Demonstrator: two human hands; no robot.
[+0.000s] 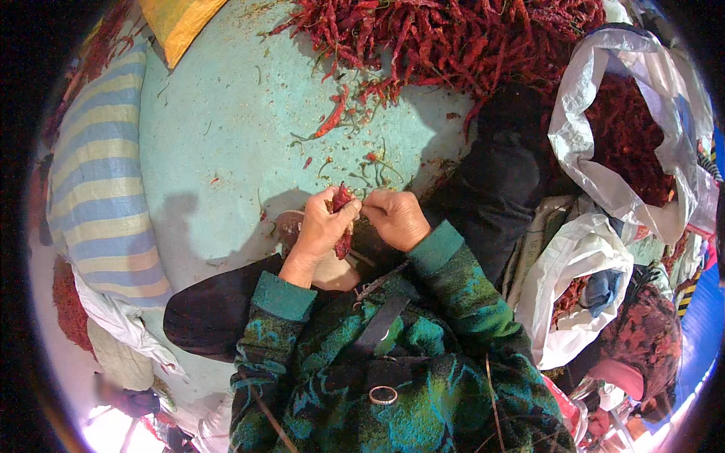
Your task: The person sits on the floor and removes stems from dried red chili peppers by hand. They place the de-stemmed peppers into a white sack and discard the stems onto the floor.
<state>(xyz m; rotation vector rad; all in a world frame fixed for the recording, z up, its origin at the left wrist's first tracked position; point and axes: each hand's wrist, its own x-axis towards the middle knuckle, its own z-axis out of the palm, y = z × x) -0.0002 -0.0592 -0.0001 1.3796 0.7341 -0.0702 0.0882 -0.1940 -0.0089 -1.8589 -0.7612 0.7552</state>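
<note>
Dark red dried chilli peppers (342, 198) are held in my left hand (325, 226), between thumb and fingers, with an end poking out below the palm. Close on its right, my right hand (396, 218) has thumb and forefinger pinched together at the chillies' edge; a thin stem seems to be between the fingertips, though it is too small to be sure. Just beyond my hands, loose green stems (368, 178) and bits lie on the pale green floor (215, 113). A single red chilli (333, 120) with its stem lies farther off.
A large heap of dried red chillies (442, 39) lies ahead. At right stand two open white sacks (572, 136) (544, 317) holding chillies. A striped, filled sack (107, 181) stands at left, a yellow sack (181, 25) at top left. A person in a cap (645, 345) is at lower right.
</note>
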